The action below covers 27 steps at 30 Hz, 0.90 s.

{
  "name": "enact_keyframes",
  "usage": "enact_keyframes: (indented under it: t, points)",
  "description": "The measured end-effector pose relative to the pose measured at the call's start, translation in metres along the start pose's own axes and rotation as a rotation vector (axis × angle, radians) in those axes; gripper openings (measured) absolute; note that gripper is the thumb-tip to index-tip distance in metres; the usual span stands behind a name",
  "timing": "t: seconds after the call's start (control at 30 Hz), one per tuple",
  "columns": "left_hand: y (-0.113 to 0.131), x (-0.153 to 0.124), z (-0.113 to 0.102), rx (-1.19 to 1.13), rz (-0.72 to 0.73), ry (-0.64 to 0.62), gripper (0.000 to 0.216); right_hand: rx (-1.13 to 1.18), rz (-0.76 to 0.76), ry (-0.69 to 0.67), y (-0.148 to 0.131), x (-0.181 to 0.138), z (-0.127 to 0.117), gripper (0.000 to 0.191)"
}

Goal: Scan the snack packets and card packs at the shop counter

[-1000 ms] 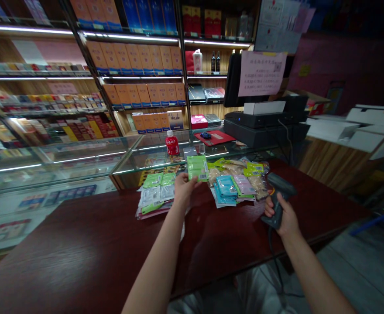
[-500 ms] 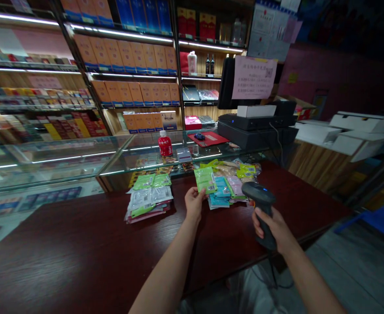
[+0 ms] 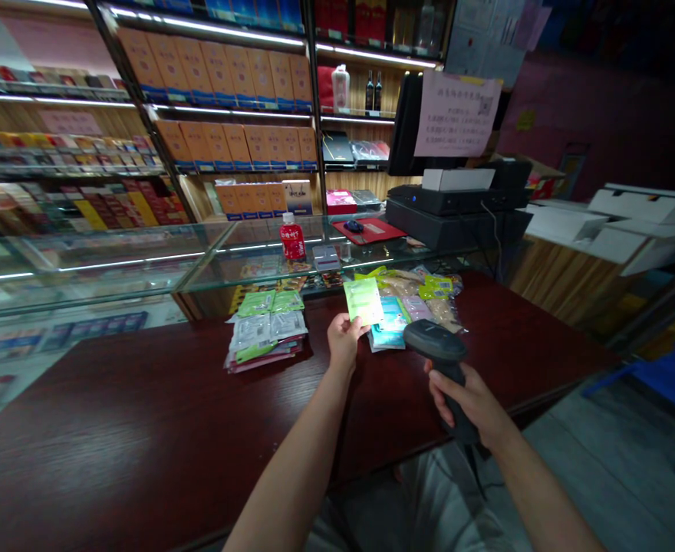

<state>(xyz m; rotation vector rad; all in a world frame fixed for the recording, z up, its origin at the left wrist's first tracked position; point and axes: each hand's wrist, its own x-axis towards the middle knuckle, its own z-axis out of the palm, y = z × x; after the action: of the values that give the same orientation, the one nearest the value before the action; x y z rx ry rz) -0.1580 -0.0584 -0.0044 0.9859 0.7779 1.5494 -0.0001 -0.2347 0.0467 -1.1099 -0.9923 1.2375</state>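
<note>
My left hand (image 3: 346, 339) pinches the lower edge of a light green packet (image 3: 363, 301), held up above the table and brightly lit. In my right hand (image 3: 467, 399) is a dark barcode scanner (image 3: 436, 343), gripped by its handle, its head turned toward the green packet. Behind and below the green packet lie blue packets (image 3: 389, 337), a pink packet (image 3: 416, 308) and clear bags with yellow-green labels (image 3: 436, 287). Left of my left hand, a stack of packets (image 3: 265, 337), green and silvery white on top, rests on the dark red table (image 3: 199, 429).
Beyond the table stands a glass display counter (image 3: 245, 272) with a red bottle (image 3: 292, 239) on it. A monitor (image 3: 406, 126) with a paper sign rises above a black cash drawer (image 3: 452, 228). White boxes (image 3: 630, 230) and a blue stool (image 3: 671, 368) are at the right.
The scanner has moved left, closer to the green packet, and its blue light no longer shows. The packet now looks brighter. The view has tilted slightly downward.
</note>
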Motion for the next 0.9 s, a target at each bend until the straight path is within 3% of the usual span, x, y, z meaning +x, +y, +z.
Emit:
enact_keyframes:
  t: [0.33,0.67,0.9]
  points:
    - [0.003,-0.001,-0.003,-0.087,-0.023,-0.044,0.046,0.13,0.006,0.025,0.005,0.006,-0.008,0.036]
    - [0.01,-0.005,-0.002,-0.07,-0.083,-0.015,0.044,0.451,-0.131,0.086,0.002,0.053,-0.044,0.032]
    - [0.015,-0.003,0.002,-0.032,-0.149,0.034,0.042,0.538,-0.099,0.101,0.018,0.067,-0.053,0.034]
